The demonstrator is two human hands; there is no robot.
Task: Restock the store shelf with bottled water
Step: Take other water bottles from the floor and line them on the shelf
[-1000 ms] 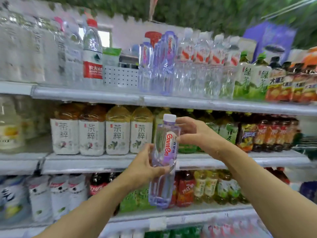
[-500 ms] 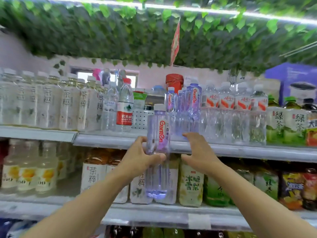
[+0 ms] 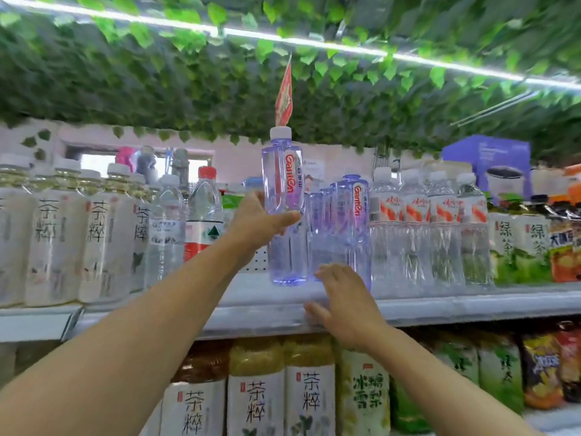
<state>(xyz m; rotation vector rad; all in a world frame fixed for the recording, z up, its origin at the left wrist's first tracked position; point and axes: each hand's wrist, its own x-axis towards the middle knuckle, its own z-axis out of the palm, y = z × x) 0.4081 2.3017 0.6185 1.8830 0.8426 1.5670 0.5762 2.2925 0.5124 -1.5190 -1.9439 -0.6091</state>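
My left hand (image 3: 259, 223) grips a tall purple-tinted Ganten water bottle (image 3: 284, 196) with a white cap, held upright with its base just above the top shelf (image 3: 471, 302). It hangs in a gap left of a row of matching Ganten bottles (image 3: 352, 221). My right hand (image 3: 342, 303) is open, fingers spread, at the shelf's front edge below that row, holding nothing.
Clear water bottles with red-and-white labels (image 3: 430, 228) stand right of the Ganten row, then green tea bottles (image 3: 518, 240). Left of the gap stand a red-capped water bottle (image 3: 204, 215) and pale tea bottles (image 3: 72, 234). A white perforated basket (image 3: 257, 259) sits behind my left hand. Fake ivy hangs overhead.
My left hand lifted the bottle up to top-shelf level. My right hand let go of it and dropped to the shelf edge. The view tilted upward.
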